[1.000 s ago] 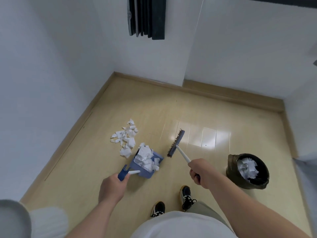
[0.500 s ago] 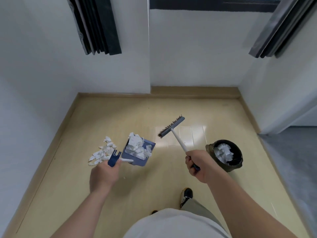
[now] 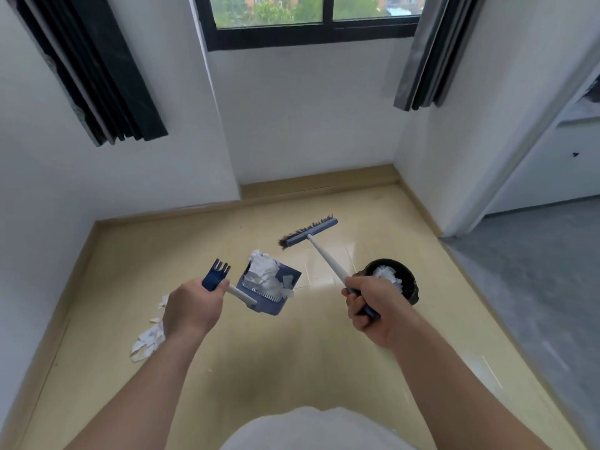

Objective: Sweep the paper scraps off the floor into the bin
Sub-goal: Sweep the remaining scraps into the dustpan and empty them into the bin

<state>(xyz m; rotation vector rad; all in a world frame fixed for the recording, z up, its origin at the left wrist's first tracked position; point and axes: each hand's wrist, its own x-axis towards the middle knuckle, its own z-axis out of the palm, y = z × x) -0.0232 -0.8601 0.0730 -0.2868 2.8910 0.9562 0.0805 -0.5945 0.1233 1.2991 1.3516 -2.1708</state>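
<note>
forearms reach forward from a white shirt [image 3: 311,430] at the near edge. the left hand [image 3: 191,308] is curled round the white handle of a small blue plastic dustpan [image 3: 276,300], held in the air and heaped with torn white paper scraps [image 3: 264,276]. the handle's dark blue forked end [image 3: 216,276] sticks out past the thumb. the right hand [image 3: 373,306] is closed round the dark grip of a short hand brush [image 3: 308,230] with a white shaft, blue head and dark bristles, raised clear of the floor.

left of the left wrist, a loose pile of scraps [image 3: 147,341] lies on the glossy beige floor [image 3: 292,368], partly hidden by the arm. just beyond the right hand, right of the dustpan, stands a round dark bin [image 3: 410,284] with white paper inside.

the scraps look feather-light and loose, likely to flutter off if the pan tips. the stiff pan is best held by its handle and kept level until over the bin.

farther off are white walls, dark curtains [image 3: 94,69] and a window [image 3: 269,11]. no brand, label or readable writing shows.
</note>
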